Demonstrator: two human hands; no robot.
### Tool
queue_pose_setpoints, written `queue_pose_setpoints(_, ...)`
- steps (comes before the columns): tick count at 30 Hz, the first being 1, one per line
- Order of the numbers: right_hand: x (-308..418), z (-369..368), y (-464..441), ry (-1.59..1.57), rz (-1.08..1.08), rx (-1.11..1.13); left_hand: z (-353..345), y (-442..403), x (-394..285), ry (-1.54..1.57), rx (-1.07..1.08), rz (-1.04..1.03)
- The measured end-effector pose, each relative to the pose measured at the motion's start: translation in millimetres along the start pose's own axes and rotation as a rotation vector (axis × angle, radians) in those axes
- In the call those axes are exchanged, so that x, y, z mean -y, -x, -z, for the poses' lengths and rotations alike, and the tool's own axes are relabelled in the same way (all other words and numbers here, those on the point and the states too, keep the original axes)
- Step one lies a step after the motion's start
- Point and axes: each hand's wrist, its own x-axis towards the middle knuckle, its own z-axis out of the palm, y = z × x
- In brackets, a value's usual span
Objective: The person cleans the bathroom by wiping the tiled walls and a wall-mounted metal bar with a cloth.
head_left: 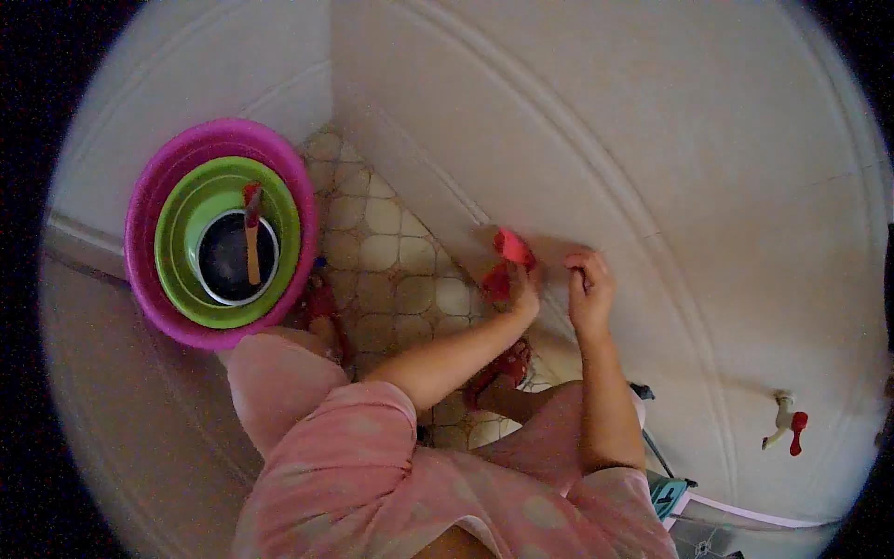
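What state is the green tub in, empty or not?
The green tub isn't empty: a pot sits inside, with a brush over it. Whether the pot holds liquid, I can't tell.

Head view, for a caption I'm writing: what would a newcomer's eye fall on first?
Probably the big pink tub at left, holding a green basin and, inside that, a white-rimmed container with a brush across it. Next comes what looks like a bright pink cloth in the left hand near the middle. The red-handled tap stands out at lower right.
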Motion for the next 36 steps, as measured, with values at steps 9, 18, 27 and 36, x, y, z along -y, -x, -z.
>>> queue_pose_setpoints(9, -18.9, -23.4, 26.9, -0.103, -0.243, 0.285, 74.5, -7.8, -66.1, 0.982, 0.276, 0.689)
queue_pose_setpoints(18, -8.9, -69.0, 18.1, -0.711, -1.026, 0.310, 93.0, -62.7, -103.0, 0.962, -0.232, 0.398)
queue_pose_setpoints(27, 8.8, -186.3, -48.5, -0.208, -0.341, 0.125, 178.5, -113.1, -74.1, 0.816, -0.212, 0.218)
queue_pose_setpoints(36, -24.4, -222.4, -87.4, 0.626, 0.472, 0.422, 216.9, -151.9, 1.2, 0.618, -0.590, 0.373)
